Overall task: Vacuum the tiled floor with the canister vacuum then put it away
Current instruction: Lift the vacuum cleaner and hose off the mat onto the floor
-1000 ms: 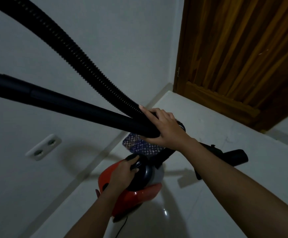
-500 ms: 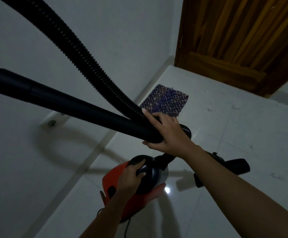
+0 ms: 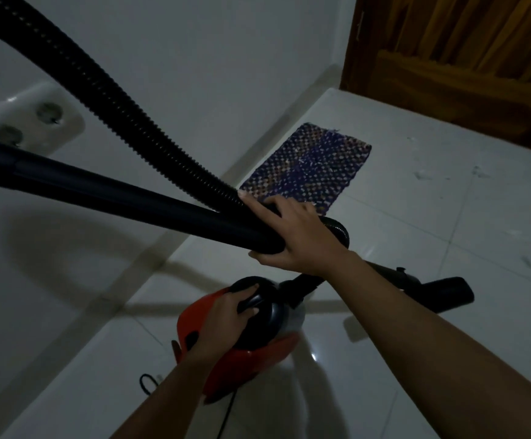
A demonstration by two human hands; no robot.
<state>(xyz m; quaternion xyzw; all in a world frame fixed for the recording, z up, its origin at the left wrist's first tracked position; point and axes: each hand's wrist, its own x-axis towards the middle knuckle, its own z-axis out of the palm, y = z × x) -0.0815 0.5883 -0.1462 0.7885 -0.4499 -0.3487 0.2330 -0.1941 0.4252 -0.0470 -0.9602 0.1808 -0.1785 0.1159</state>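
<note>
With the left hand clasping the canister vacuum handle and the right hand wrapped around wand and hose, carry steadily, keeping the trailing nozzle off the tiled floor.

Your right hand grips the wand and hose; your left hand holds the red canister above the tiled floor.

Mat, wall socket, wood door

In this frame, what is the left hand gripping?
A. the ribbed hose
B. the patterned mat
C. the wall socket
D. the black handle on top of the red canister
D: the left hand is closed over the black handle atop the red canister, while the right hand holds the smooth tube.
</note>
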